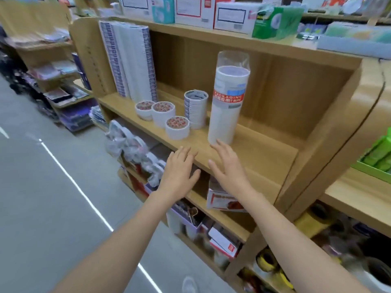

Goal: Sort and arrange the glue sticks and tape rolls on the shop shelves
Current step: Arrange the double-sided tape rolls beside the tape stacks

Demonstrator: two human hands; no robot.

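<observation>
White tape tower (229,102), where does it stand from the hands?
— Upright on the wooden shelf (264,157), long axis vertical, just on the far side of the right hand (229,166). The fingertips come almost to its base; whether they touch it I cannot tell.

And the left hand (179,168)?
— Beside the right one at the shelf's near edge, off to the left of the tower. The three small rolls (177,127) and the short stack (195,108) of blue-printed rolls lie far and left of it.

Is either hand holding anything?
— No. Both are spread, fingers straight, empty.

So which one takes the tower?
— The right is nearer, I judge. A tall, thin stack wants a grip round its side, or both hands, so it does not tip.
</observation>
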